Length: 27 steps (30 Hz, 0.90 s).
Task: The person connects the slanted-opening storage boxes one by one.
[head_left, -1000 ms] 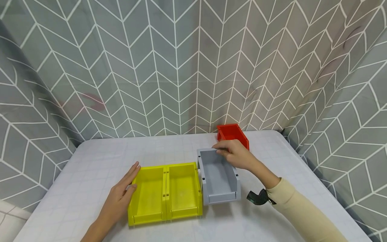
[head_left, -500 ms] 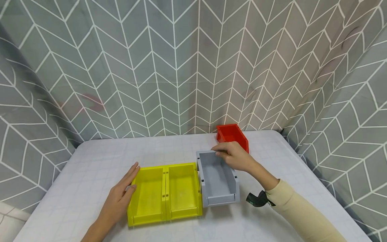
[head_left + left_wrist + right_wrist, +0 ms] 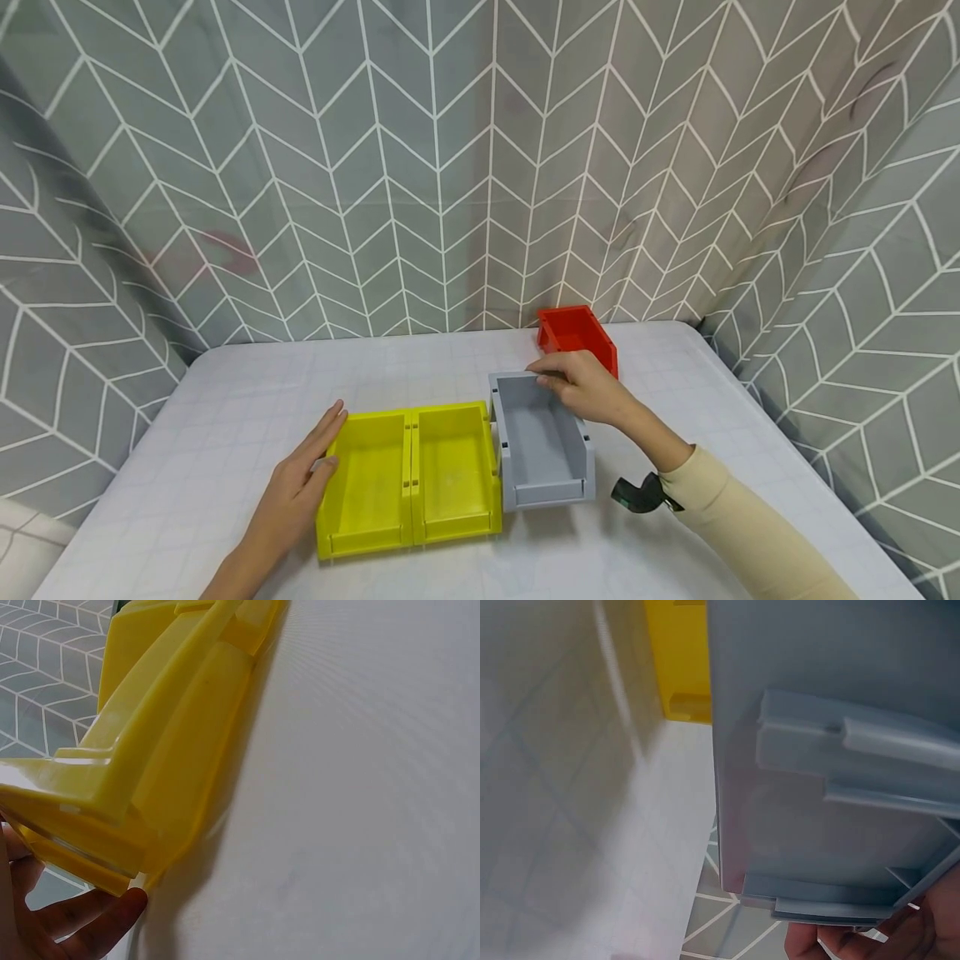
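Observation:
Two yellow storage bins, the left one (image 3: 367, 475) and the right one (image 3: 453, 475), sit side by side on the table. My left hand (image 3: 292, 492) lies along the left bin's outer side with fingers extended, thumb at the side rim; in the left wrist view its fingertips (image 3: 112, 922) touch the bin's back corner. With my right hand (image 3: 581, 385) I pinch the back rim of a grey storage bin (image 3: 542, 442). That bin is raised off the table, its shadow below, and its left side is right beside the right yellow bin. The right wrist view shows its ribbed outer side (image 3: 795, 825).
A red storage bin (image 3: 573, 332) stands at the back right, partly hidden behind my right hand. The white table (image 3: 247, 392) ends at a grey patterned curtain (image 3: 450, 167) behind and on both sides. A dark strap-like piece (image 3: 637, 493) hangs at my right cuff.
The right hand and grey bin have shifted very slightly toward me. The left hand and yellow bins stay where they were.

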Each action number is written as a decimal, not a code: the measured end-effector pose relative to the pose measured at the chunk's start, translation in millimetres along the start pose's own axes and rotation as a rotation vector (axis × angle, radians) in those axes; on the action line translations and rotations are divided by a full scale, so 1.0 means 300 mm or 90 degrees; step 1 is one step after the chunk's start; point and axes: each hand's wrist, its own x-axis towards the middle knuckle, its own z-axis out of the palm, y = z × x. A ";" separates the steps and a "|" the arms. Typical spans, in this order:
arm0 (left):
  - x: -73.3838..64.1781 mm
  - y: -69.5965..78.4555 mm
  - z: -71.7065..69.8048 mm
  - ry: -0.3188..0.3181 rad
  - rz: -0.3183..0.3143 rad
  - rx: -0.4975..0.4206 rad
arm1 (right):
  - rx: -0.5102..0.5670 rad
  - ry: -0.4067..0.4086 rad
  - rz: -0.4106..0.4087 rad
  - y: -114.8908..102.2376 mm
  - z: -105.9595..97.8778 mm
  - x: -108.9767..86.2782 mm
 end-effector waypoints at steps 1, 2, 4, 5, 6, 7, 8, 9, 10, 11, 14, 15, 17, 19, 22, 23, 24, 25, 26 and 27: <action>0.000 0.000 0.000 0.001 0.002 -0.001 | -0.001 0.000 0.002 0.002 0.001 0.000; 0.000 -0.001 0.000 0.001 0.003 -0.001 | -0.002 0.001 0.003 0.004 0.002 -0.001; 0.000 -0.003 0.001 0.002 0.006 -0.002 | -0.001 0.002 0.003 0.005 0.001 -0.001; 0.001 -0.004 0.001 0.002 0.007 -0.001 | 0.000 0.003 0.003 0.005 0.001 -0.002; 0.001 -0.004 0.001 0.002 0.007 -0.001 | 0.000 0.004 0.002 0.004 0.001 -0.002; 0.001 -0.005 0.002 0.003 0.008 -0.001 | 0.000 0.005 0.001 0.004 0.000 -0.002; 0.002 -0.006 0.002 0.003 0.008 -0.001 | 0.001 0.005 0.001 0.003 0.000 -0.002; 0.002 -0.007 0.002 0.003 0.008 -0.001 | 0.001 0.005 0.000 0.003 -0.001 -0.002; 0.002 -0.008 0.002 0.004 0.009 -0.002 | 0.001 0.004 0.001 0.004 0.000 -0.002; 0.001 -0.008 0.002 0.005 0.010 -0.003 | 0.001 0.003 0.000 0.003 0.000 -0.002; 0.000 -0.008 0.001 0.006 0.011 -0.003 | 0.006 -0.002 -0.004 0.007 0.002 -0.001; 0.000 -0.007 0.001 0.006 0.011 -0.002 | 0.008 -0.003 -0.007 0.007 0.003 -0.001; 0.000 -0.006 0.001 0.005 0.009 0.000 | 0.011 -0.004 -0.010 0.010 0.005 0.000; -0.001 -0.005 0.001 0.003 0.006 0.001 | 0.013 -0.004 -0.012 0.012 0.007 0.001; 0.000 -0.004 0.002 0.002 0.003 0.003 | 0.011 -0.003 -0.014 0.013 0.009 0.003; 0.000 -0.003 0.003 0.002 0.003 0.003 | 0.009 -0.002 -0.017 0.013 0.010 0.004; 0.000 -0.003 0.003 0.002 0.004 0.004 | 0.006 -0.001 -0.019 0.014 0.010 0.005; 0.000 -0.004 0.003 0.003 0.004 0.005 | 0.003 0.000 -0.023 0.014 0.012 0.007; 0.000 -0.004 0.003 0.003 0.005 0.006 | -0.002 -0.001 -0.026 0.015 0.013 0.008; 0.001 -0.004 0.003 0.004 0.005 0.007 | -0.007 -0.003 -0.029 0.016 0.015 0.011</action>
